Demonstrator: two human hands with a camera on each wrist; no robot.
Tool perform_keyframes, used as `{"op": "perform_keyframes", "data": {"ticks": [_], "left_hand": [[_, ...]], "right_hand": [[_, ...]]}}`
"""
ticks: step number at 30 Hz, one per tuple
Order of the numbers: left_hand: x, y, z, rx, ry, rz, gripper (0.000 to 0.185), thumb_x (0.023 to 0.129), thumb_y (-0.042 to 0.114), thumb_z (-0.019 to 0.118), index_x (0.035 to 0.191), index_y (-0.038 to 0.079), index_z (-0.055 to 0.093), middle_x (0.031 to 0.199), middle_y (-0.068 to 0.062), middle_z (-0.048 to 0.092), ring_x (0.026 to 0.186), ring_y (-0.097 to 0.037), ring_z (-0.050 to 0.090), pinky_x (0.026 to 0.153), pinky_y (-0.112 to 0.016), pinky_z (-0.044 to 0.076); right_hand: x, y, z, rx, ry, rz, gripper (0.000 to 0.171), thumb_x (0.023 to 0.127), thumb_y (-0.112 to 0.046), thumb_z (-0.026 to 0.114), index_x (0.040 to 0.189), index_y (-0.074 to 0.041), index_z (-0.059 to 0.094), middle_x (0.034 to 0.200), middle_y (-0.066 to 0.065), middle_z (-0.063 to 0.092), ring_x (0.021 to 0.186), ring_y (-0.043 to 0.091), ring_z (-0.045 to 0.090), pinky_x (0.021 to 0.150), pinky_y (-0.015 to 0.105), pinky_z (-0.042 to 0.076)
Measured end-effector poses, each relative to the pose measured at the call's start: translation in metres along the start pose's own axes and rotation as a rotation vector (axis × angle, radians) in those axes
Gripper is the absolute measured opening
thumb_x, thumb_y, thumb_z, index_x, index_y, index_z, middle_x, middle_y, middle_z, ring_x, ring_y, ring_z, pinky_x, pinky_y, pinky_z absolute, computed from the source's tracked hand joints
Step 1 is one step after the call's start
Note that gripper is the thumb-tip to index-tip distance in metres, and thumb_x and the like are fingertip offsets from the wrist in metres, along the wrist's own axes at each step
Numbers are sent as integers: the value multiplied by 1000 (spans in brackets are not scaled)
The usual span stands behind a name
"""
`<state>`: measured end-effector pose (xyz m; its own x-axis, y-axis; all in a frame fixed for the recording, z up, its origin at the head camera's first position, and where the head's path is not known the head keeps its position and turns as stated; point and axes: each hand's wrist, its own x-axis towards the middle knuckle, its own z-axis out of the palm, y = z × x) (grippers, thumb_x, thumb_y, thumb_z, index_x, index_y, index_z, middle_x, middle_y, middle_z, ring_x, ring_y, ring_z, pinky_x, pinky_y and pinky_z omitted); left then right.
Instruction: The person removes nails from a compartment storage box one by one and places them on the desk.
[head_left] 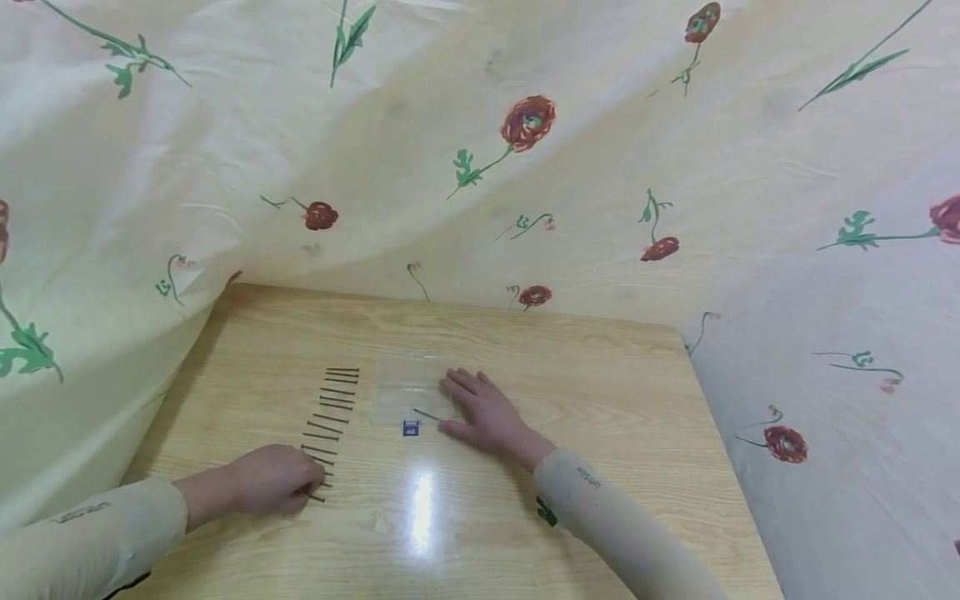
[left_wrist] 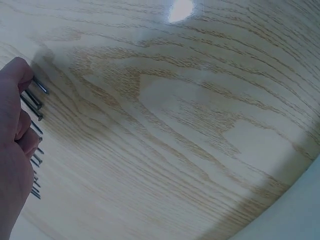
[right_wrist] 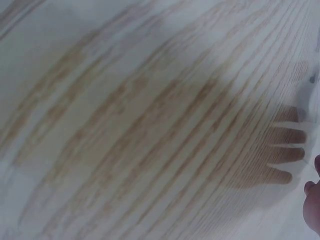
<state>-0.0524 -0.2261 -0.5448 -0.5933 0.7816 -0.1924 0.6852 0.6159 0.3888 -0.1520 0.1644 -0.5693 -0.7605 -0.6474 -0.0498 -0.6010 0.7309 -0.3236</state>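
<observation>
A column of dark nails (head_left: 330,398) lies on the wooden table, the nails set roughly side by side. At the near end of this column is my left hand (head_left: 281,479), fingers curled, the fingertips at one nail (left_wrist: 41,85) that sticks out from under them. My right hand (head_left: 483,412) rests with fingers extended on the right side of a flat clear plastic case (head_left: 397,371). A single nail (head_left: 427,413) lies over the case close to the right thumb. In the right wrist view only a bit of the right hand (right_wrist: 312,200) shows.
A small blue label (head_left: 411,428) sits at the case's near edge. Light reflects off the wooden table (head_left: 600,375). Behind it and along both sides hangs a flower-patterned cloth (head_left: 420,167).
</observation>
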Motion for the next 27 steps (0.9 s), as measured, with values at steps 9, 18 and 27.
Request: {"op": "perform_keyframes", "data": {"ticks": [9, 18, 27], "left_hand": [[13, 6, -17, -23, 54, 38, 26, 80, 8, 76, 76, 25, 56, 70, 20, 46, 62, 3, 37, 54, -19, 37], [77, 13, -65, 42, 66, -36, 9, 93, 18, 79, 97, 13, 73, 89, 1, 74, 75, -11, 66, 71, -32, 59], [137, 16, -86, 55, 111, 22, 16, 96, 21, 78, 108, 10, 74, 99, -6, 78, 79, -15, 70, 73, -31, 60]], "right_hand": [[0, 0, -1, 9, -5, -4, 79, 103, -58, 63, 165, -16, 40, 173, 6, 32, 162, 26, 25, 133, 44, 11], [-1, -1, -4, 17, 3, -2, 78, 102, -57, 65, 164, -16, 42, 173, 7, 32, 161, 27, 27, 132, 46, 13], [-1, -2, -4, -16, -1, 1, 79, 101, -59, 65, 164, -16, 42, 173, 6, 33, 161, 26, 28, 132, 48, 15]]}}
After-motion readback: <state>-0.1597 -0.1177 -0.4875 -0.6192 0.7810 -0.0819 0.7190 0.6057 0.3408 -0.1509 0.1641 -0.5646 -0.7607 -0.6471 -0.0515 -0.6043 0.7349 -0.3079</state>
